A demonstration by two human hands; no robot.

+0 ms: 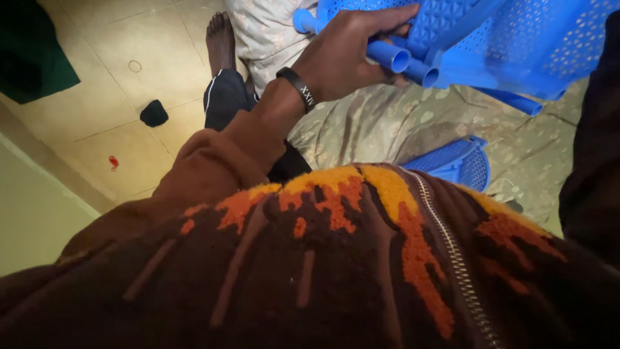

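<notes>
The blue plastic rack piece [491,39], perforated and fitted with short tube ends, lies tilted at the upper right, above the patterned bedcover [400,123]; the frame cuts off its top and right parts, so its full shape cannot be made out. The left hand [352,55] is closed around it, fingers curled over the perforated panel and the thumb side against a tube end [391,57]; a black wristband [297,89] sits on that wrist. The right hand is not seen; only a dark sleeve [591,174] runs along the right edge.

A second blue perforated part [455,165] lies lower on the bedcover, partly hidden behind the brown zipped jacket [336,258] with orange and yellow patterning, which fills the lower frame. Whether either blue part holds anything cannot be told.

A pale cushion [265,32] lies at the top, cut off. A bare foot [221,39] rests on the tiled floor [129,116], beside a small dark object [154,113], a red speck [113,161] and a dark green cloth [32,52] at the corner.
</notes>
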